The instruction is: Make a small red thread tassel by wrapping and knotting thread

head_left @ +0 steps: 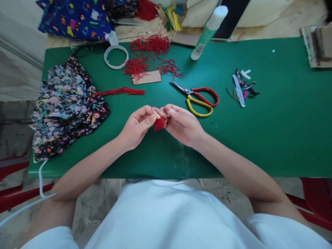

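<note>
Smooth green tabletop [272,138] carrying puckered floral cloth [68,107]; left hand [137,126] pinching, right hand [184,125] curling alongside, can't tell if gripping; cylindrical capped tube [206,39] standing beyond, contents not showing; fuzzy red thread bundle [159,125] sitting between both hands, in left hand's fingertips

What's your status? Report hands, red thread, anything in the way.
Left hand pinching red thread bundle. Right hand close beside it, grip unclear. Scissors lying just beyond right hand, nearest possible obstacle.

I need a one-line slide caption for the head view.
Left hand holds a red thread bundle, right hand close beside it, over a green tabletop with scissors.
</note>
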`<act>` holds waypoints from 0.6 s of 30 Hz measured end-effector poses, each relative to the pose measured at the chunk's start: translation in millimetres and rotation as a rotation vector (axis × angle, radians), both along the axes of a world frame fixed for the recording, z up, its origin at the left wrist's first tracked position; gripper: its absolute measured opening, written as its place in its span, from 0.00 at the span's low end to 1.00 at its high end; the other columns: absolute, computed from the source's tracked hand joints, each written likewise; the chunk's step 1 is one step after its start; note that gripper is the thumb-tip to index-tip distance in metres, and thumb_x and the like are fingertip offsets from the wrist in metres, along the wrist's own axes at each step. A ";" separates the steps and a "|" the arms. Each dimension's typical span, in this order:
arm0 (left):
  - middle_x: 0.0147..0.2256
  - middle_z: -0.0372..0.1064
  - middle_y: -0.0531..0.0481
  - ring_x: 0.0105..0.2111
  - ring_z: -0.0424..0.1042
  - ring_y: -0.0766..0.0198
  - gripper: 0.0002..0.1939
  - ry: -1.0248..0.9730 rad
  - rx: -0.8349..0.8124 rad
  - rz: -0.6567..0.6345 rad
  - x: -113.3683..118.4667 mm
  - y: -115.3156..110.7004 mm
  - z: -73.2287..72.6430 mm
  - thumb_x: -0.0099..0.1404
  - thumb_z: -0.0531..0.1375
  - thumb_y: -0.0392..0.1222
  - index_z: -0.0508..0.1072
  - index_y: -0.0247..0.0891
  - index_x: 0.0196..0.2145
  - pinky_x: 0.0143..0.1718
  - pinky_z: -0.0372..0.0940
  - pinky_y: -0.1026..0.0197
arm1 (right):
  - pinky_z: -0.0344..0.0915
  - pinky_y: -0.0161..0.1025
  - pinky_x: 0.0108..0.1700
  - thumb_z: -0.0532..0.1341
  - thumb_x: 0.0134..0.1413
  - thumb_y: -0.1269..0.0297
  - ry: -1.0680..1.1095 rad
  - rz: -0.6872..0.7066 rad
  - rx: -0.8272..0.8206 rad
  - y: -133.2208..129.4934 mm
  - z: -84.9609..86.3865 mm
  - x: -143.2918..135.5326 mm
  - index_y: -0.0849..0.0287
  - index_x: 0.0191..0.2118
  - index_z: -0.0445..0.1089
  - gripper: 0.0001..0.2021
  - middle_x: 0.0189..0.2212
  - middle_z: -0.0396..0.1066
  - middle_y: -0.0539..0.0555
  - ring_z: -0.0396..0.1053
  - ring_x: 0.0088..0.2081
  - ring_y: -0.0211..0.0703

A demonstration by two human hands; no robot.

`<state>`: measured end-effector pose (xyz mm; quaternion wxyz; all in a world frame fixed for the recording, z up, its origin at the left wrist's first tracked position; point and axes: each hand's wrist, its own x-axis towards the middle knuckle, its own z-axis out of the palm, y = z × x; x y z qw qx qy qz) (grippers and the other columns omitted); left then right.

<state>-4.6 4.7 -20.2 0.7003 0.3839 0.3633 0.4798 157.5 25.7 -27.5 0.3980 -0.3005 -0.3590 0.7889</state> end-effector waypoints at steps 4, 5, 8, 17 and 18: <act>0.34 0.76 0.53 0.43 0.74 0.65 0.14 0.029 0.073 0.008 -0.7 -0.7 -4.8 0.59 0.69 0.52 0.71 0.42 0.31 0.54 0.68 0.58 | 0.65 0.31 0.34 0.71 0.45 0.54 0.024 -0.034 -0.109 1.3 -0.9 -1.0 0.58 0.31 0.64 0.17 0.29 0.63 0.47 0.62 0.30 0.32; 0.34 0.76 0.53 0.43 0.75 0.65 0.15 0.040 0.075 0.000 -0.6 -0.8 -5.3 0.59 0.68 0.53 0.70 0.41 0.30 0.53 0.68 0.58 | 0.65 0.31 0.34 0.72 0.45 0.55 0.029 -0.031 -0.132 1.2 -1.4 -1.5 0.58 0.31 0.65 0.17 0.29 0.63 0.47 0.62 0.30 0.32; 0.31 0.77 0.53 0.38 0.76 0.66 0.18 0.094 0.023 -0.009 0.3 -1.2 -5.4 0.57 0.69 0.54 0.69 0.40 0.30 0.48 0.70 0.60 | 0.65 0.31 0.33 0.73 0.43 0.54 0.027 -0.038 -0.162 -0.3 -2.5 -2.8 0.58 0.32 0.66 0.18 0.28 0.64 0.47 0.62 0.29 0.32; 0.25 0.75 0.54 0.24 0.72 0.73 0.18 0.125 -0.180 -0.007 1.2 0.8 -1.6 0.51 0.73 0.51 0.73 0.36 0.30 0.27 0.67 0.71 | 0.63 0.29 0.29 0.72 0.48 0.55 -0.071 -0.179 0.138 -6.6 4.8 -1.4 0.55 0.35 0.62 0.18 0.28 0.65 0.44 0.62 0.27 0.30; 0.25 0.75 0.54 0.24 0.73 0.72 0.18 0.133 -0.196 -0.038 1.0 1.0 -1.2 0.51 0.73 0.51 0.74 0.35 0.30 0.27 0.67 0.70 | 0.65 0.30 0.30 0.71 0.49 0.54 -0.133 -0.203 0.231 -7.1 5.8 -0.4 0.55 0.34 0.63 0.18 0.29 0.67 0.45 0.64 0.28 0.31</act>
